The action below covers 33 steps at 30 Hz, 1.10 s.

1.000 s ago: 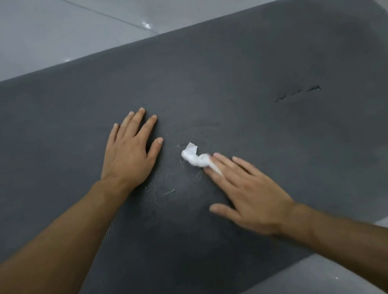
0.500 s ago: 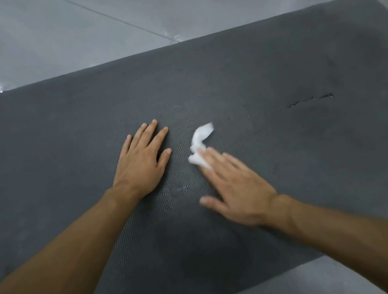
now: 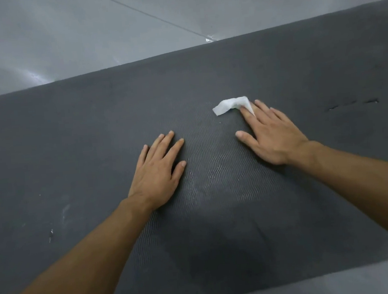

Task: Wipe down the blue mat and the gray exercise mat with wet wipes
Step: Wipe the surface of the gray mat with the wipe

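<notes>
mat: gray, lies flat on the floor and fills most of the view. The blue mat is not in view.
scuffs: pale marks on the mat's left part, well apart from both hands. They look unwiped.
left hand: palm down on the mat, fingers straight and spread, holding nothing. Probably pins the mat against creep.
damp patch: glossy ribbed zone between the hands, so the centre looks done.
wipe: white, twisted into a crumple, on the mat just ahead of the right hand. Near end is under the fingertips; far end is free and points left.
right hand: flat, fingers straight, tips pressing the wipe down. No pinch, no curl.
slits: short row of dark cuts to the right of the right hand, apart from it.
handling, wipe: light, limp, wet. Likely to bunch and slip out from under flat fingers. Better to spread it under the full pads, or pinch the bundle mid-length.
handling, mat: soft foam, ribbed and grippy, so it likely drags on the wipe. Light enough to shift, hence the brace. Go easy over the slits, since an edge could snag and tear further.
left to do: left part, the area past the slits, then the blue mat.
</notes>
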Each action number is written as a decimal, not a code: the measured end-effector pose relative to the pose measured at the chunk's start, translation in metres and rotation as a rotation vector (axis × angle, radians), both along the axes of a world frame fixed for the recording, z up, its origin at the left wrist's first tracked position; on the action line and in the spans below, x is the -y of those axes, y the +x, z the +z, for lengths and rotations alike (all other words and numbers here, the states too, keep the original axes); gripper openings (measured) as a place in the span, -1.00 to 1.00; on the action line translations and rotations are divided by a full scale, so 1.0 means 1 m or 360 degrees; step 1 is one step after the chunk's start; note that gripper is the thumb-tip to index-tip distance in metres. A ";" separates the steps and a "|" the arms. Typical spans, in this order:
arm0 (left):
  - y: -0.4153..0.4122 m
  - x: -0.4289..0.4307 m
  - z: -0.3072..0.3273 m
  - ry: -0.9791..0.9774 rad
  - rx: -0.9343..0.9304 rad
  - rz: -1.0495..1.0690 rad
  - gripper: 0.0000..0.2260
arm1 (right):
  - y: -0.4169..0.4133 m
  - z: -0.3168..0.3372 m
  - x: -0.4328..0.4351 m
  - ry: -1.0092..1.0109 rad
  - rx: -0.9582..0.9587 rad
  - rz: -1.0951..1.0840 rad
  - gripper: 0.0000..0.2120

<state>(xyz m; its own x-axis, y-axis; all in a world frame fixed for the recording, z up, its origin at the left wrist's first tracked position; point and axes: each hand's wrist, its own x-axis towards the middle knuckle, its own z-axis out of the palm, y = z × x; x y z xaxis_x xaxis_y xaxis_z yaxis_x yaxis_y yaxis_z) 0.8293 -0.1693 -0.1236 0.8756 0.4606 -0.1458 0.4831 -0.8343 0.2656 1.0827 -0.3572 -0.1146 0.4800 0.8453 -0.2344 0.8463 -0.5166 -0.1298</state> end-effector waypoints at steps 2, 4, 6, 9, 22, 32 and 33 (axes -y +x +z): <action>0.001 0.002 0.000 -0.0002 -0.0009 0.0009 -0.44 | -0.008 0.001 -0.002 0.0008 -0.0061 0.0079 -0.17; 0.002 0.005 0.000 -0.0002 -0.0009 0.0022 -0.44 | -0.034 0.001 0.001 0.0057 -0.0143 0.0255 -0.21; 0.002 0.005 -0.001 0.0002 0.0009 0.0031 -0.44 | -0.066 0.000 0.008 0.0082 -0.0189 0.0478 -0.25; 0.000 0.005 -0.005 0.0019 0.0030 0.0018 -0.40 | -0.111 -0.003 0.034 0.0086 -0.0181 0.0850 -0.27; 0.007 0.017 -0.005 0.0007 0.0043 0.0137 -0.48 | -0.003 -0.008 0.102 0.0016 0.0098 -0.0167 -0.22; 0.007 0.018 -0.001 -0.0039 0.0032 0.0171 -0.49 | -0.102 -0.009 0.097 0.0131 -0.0110 0.0515 -0.22; 0.008 0.017 -0.001 -0.0032 0.0040 0.0177 -0.49 | -0.117 -0.010 0.100 0.0150 -0.0106 0.0650 -0.24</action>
